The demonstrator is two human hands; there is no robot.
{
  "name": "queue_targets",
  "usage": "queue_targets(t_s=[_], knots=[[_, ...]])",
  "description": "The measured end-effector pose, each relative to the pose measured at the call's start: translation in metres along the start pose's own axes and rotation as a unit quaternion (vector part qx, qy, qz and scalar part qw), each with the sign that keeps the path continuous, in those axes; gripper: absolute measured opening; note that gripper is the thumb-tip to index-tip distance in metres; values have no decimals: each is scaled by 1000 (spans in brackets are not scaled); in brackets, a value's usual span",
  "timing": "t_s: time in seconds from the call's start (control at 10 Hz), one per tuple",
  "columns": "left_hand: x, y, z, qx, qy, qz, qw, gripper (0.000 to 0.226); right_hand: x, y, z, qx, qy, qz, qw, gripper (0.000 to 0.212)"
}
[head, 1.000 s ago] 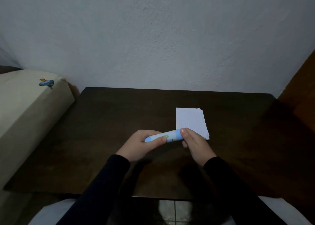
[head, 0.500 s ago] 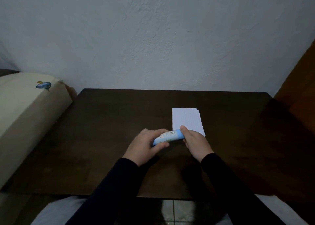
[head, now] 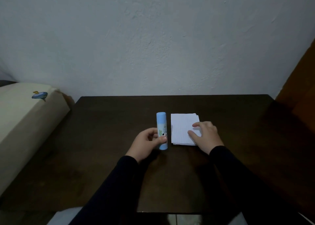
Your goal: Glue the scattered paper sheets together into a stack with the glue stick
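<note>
A light blue glue stick [head: 161, 126] stands upright on the dark wooden table [head: 105, 156], capped. My left hand [head: 146, 144] grips its lower half from the left, thumb across the label. Just right of it lies a stack of white lined paper sheets [head: 182, 128], its edges slightly uneven. My right hand [head: 205, 136] rests on the stack's right part with the fingers spread flat on the top sheet.
A cream cushion [head: 22, 126] with a small blue whale print lies off the table's left edge. A plain wall rises right behind the table. A brown wooden surface [head: 300, 81] stands at the far right.
The glue stick was held sideways between both hands; now it stands upright on the table in my left hand alone. My right hand let go and moved onto the paper stack.
</note>
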State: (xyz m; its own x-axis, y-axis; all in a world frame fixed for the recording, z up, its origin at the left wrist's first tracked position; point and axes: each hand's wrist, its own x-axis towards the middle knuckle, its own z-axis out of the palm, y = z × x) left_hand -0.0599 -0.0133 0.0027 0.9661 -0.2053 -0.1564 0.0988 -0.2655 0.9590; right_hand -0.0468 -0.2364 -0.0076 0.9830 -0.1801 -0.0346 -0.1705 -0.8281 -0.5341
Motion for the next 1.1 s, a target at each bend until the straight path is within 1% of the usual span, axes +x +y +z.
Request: queue_targets(t_s=[0.1, 0.2, 0.3, 0.5, 0.7, 0.9, 1.0, 1.1], knots=[[14, -2, 0, 21, 25, 12, 999, 37, 8, 3, 3, -43, -7, 12, 999, 54], [27, -3, 1, 67, 68, 33, 995, 36, 17, 7, 6, -66, -30, 27, 997, 63], [39, -4, 2, 104, 92, 35, 990, 38, 25, 11, 9, -74, -55, 43, 995, 67], [51, -8, 4, 132, 98, 20, 986, 42, 32, 15, 10, -81, -66, 49, 993, 68], [56, -10, 7, 131, 90, 5, 987, 47, 31, 16, 12, -73, -59, 55, 994, 64], [50, -16, 5, 102, 96, -12, 990, 71, 26, 18, 10, -72, -61, 44, 995, 62], [39, -14, 1, 131, 101, -17, 986, 76, 18, 18, 7, -38, -56, 45, 997, 62], [24, -5, -7, 134, 109, -28, 985, 72, 8, 20, -4, 0, -36, 41, 998, 62]])
